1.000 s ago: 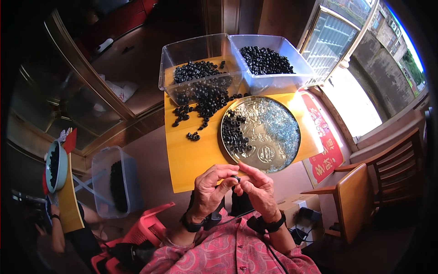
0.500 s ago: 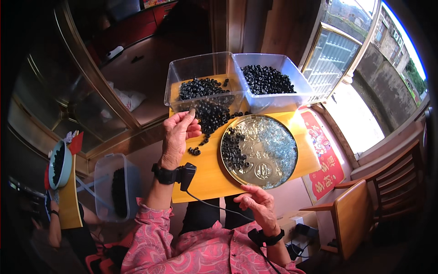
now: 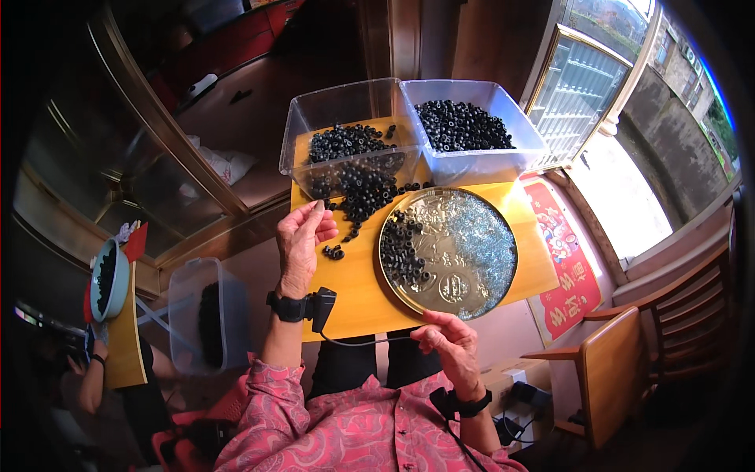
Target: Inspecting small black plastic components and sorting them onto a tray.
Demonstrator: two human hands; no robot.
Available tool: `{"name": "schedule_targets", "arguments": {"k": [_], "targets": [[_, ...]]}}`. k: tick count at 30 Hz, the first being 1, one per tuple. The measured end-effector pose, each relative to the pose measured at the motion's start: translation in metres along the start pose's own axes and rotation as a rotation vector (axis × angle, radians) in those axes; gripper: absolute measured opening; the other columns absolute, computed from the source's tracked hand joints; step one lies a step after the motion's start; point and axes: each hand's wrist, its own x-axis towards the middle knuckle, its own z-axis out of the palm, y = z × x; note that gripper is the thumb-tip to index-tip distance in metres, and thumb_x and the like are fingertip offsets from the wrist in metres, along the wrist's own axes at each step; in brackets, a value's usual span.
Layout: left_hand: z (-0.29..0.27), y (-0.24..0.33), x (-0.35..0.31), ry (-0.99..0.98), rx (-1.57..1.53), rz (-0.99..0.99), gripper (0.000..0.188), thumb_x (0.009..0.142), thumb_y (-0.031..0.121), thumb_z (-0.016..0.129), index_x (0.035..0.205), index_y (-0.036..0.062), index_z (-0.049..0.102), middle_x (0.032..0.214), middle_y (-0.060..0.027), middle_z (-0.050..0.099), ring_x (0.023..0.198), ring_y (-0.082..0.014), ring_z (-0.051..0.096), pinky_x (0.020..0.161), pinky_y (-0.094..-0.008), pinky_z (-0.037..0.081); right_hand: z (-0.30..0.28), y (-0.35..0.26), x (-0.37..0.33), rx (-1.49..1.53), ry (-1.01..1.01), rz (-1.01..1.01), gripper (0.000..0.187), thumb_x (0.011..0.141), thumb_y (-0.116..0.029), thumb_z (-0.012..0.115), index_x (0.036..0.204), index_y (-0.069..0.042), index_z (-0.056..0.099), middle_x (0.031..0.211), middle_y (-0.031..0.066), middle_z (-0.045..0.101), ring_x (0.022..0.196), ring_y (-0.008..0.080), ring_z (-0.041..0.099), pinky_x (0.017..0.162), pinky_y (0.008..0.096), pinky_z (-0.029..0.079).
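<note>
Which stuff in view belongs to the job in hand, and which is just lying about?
Likely job:
Black ring-shaped pieces, loose near the left grip
Yellow table
Round gold tray with glittering bits, near the right grip
Left clear plastic bin, right translucent plastic bin, both holding black pieces

Likely lying about:
Wooden chair
Red printed sheet
Whitish bag

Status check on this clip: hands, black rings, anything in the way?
Left hand beside loose black rings, hold unclear. Right hand by the round tray's near edge, hold unclear. Black cable strung between the hands.
</note>
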Motion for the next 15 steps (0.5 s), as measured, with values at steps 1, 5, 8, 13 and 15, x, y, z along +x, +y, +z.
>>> {"name": "schedule_targets", "arguments": {"k": [1, 5, 8, 13, 15], "targets": [[-0.002, -0.009, -0.016, 0.021, 0.033, -0.025, 0.027, 0.092, 0.020, 0.068, 0.108, -0.0023, 0.063, 0.086, -0.0082, 0.068, 0.068, -0.0120, 0.065, 0.062, -0.0255, 0.058, -0.001, 0.001, 0.001, -0.010, 0.002, 0.007, 0.034, 0.095, -0.009, 0.063, 0.126, 0.001, 0.056, 0.096, 0.0132, 0.072, 0.076, 0.0109, 0.063, 0.069, 0.0243, 0.052], [-0.002, -0.047, -0.073, 0.028, 0.139, -0.117, 0.027, 0.092, 0.018, 0.067, 0.107, -0.0043, 0.065, 0.086, -0.0084, 0.068, 0.066, -0.0121, 0.065, 0.060, -0.0250, 0.057, -0.003, -0.002, 0.004, -0.096, 0.069, 0.039, 0.029, 0.095, -0.010, 0.063, 0.122, 0.000, 0.060, 0.095, 0.0099, 0.072, 0.075, 0.0091, 0.063, 0.068, 0.0219, 0.051], [0.001, -0.068, -0.103, 0.021, 0.197, -0.132, 0.029, 0.093, 0.016, 0.067, 0.111, -0.0057, 0.063, 0.088, -0.0109, 0.069, 0.067, -0.0126, 0.066, 0.060, -0.0250, 0.057, -0.010, 0.002, 0.007, -0.214, 0.147, 0.004, 0.025, 0.095, -0.009, 0.063, 0.118, 0.000, 0.063, 0.095, 0.0087, 0.072, 0.074, 0.0083, 0.062, 0.067, 0.0210, 0.051], [0.004, -0.088, -0.131, 0.016, 0.339, -0.073, 0.024, 0.092, 0.013, 0.066, 0.108, -0.0065, 0.064, 0.082, -0.0083, 0.068, 0.064, -0.0107, 0.064, 0.059, -0.0240, 0.056, -0.015, 0.000, 0.023, -0.770, 0.233, -0.351, 0.015, 0.087, -0.001, 0.069, 0.102, -0.001, 0.068, 0.081, 0.0058, 0.064, 0.069, 0.0083, 0.060, 0.061, 0.0242, 0.048], [0.006, -0.095, -0.139, 0.007, 0.356, -0.046, 0.022, 0.093, 0.010, 0.066, 0.109, -0.0050, 0.064, 0.084, -0.0080, 0.068, 0.067, -0.0102, 0.064, 0.061, -0.0242, 0.056, -0.011, -0.003, 0.030, -0.824, 0.229, -0.368, 0.015, 0.086, 0.000, 0.068, 0.101, -0.001, 0.068, 0.084, 0.0074, 0.064, 0.070, 0.0119, 0.062, 0.061, 0.0258, 0.048]]}}
